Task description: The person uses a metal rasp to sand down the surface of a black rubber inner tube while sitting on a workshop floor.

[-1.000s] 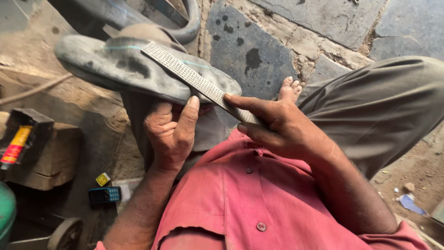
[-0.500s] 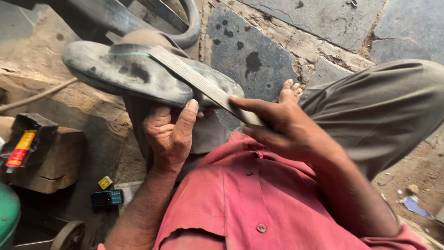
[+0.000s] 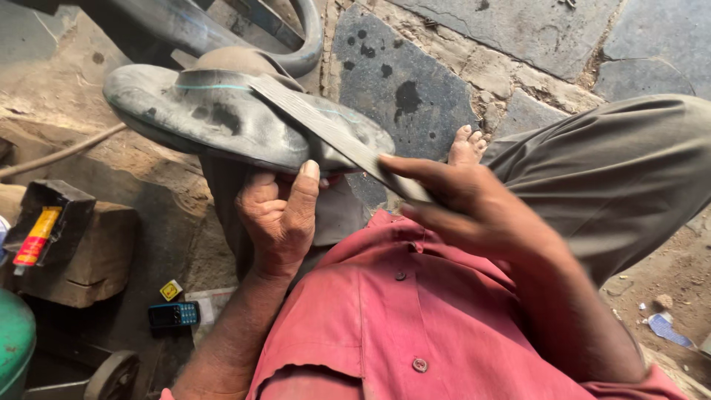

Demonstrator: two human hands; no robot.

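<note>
A grey rubber inner tube (image 3: 215, 122) lies folded over a rounded support at upper left. My left hand (image 3: 278, 215) grips its near edge from below, thumb pressed up against the rubber. My right hand (image 3: 474, 211) holds a long flat metal file (image 3: 326, 133) by its near end. The file's blade lies slanted across the top of the tube. My red shirt (image 3: 415, 326) fills the lower middle, and my grey-trousered leg (image 3: 615, 170) reaches right with bare toes (image 3: 466, 144) on the stone.
Stone paving (image 3: 415, 67) spreads beyond the tube. At left a wooden block (image 3: 96, 255) carries a dark box with a red and yellow tube (image 3: 37, 237). A small phone (image 3: 172, 315), a yellow tag (image 3: 171, 290), a green container (image 3: 11, 348) and a wheel (image 3: 111, 378) sit low left.
The file has slid along the tube, toward me and then out again, with my right hand following. The view has shifted slightly. My left hand keeps its grip.
</note>
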